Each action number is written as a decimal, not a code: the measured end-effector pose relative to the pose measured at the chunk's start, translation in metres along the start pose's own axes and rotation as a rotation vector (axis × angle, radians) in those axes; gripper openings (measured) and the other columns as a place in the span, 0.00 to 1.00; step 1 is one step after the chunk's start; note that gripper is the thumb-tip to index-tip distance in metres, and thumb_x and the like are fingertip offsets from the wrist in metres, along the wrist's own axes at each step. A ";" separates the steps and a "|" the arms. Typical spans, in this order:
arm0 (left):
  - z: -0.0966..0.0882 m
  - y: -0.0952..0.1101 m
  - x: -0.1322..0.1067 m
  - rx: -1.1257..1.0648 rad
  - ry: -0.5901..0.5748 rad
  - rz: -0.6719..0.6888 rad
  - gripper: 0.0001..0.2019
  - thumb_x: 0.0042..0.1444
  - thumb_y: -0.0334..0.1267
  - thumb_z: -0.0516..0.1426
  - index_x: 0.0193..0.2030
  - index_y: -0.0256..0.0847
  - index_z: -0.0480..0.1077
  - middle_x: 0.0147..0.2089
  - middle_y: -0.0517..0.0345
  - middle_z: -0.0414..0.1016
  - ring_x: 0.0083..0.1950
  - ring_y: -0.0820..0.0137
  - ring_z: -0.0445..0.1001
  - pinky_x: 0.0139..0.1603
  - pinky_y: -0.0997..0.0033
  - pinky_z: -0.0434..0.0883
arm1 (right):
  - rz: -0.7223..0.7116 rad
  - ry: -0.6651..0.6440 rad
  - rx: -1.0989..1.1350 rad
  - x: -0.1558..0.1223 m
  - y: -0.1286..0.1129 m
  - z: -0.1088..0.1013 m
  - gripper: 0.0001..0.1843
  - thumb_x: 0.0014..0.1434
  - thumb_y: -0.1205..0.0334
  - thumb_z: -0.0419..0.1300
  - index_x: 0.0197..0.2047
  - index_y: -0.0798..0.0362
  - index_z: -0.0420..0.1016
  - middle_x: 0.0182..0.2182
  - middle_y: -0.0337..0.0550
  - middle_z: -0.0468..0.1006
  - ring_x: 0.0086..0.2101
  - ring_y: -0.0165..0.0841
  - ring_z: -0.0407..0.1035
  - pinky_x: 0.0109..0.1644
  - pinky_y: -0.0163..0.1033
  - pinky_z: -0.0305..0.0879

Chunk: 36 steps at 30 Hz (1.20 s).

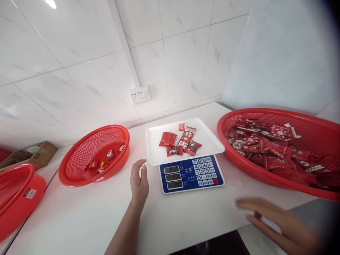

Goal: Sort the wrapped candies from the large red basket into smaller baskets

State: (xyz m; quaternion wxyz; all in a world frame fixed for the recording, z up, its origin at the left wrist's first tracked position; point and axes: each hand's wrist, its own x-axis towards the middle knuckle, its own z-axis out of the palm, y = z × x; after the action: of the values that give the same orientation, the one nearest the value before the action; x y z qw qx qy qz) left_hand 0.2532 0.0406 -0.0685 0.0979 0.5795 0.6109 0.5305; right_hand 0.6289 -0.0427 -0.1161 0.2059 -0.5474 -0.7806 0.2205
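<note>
Both hands open & empty by a scale w/ red sweet packets.
Left hand (139, 182) flat-fingered on the white surface (79, 216), just left of the blue scale (191, 173); right hand (276, 221) blurred, spread, low right. Scale tray (156, 156) holds approx 7 packets (179, 141). 3 red baskets: middle basket (79, 170) w/ 4 sweets, right basket (313, 132) heaped, left basket (16, 191) partly seen. Keypad digits 0-9 legible; display unreadable.

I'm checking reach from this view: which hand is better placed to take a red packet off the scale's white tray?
Left, probably. The left hand is open right at the near-left corner of the white tray, close to the red packets. The right hand is blurred, lower and farther away, below the big red basket.
</note>
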 end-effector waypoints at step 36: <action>-0.012 0.023 -0.006 0.133 -0.026 0.291 0.11 0.64 0.37 0.49 0.49 0.41 0.68 0.50 0.48 0.72 0.55 0.66 0.69 0.56 0.59 0.68 | 0.060 -0.488 0.396 -0.030 -0.028 0.050 0.19 0.63 0.49 0.51 0.52 0.40 0.76 0.50 0.40 0.77 0.50 0.38 0.71 0.54 0.37 0.68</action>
State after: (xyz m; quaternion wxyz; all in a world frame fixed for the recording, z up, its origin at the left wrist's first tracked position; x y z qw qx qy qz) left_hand 0.2603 0.0243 -0.0492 -0.0104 0.6739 0.5531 0.4898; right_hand 0.5889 -0.0854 -0.1432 0.1086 -0.4503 -0.7326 0.4988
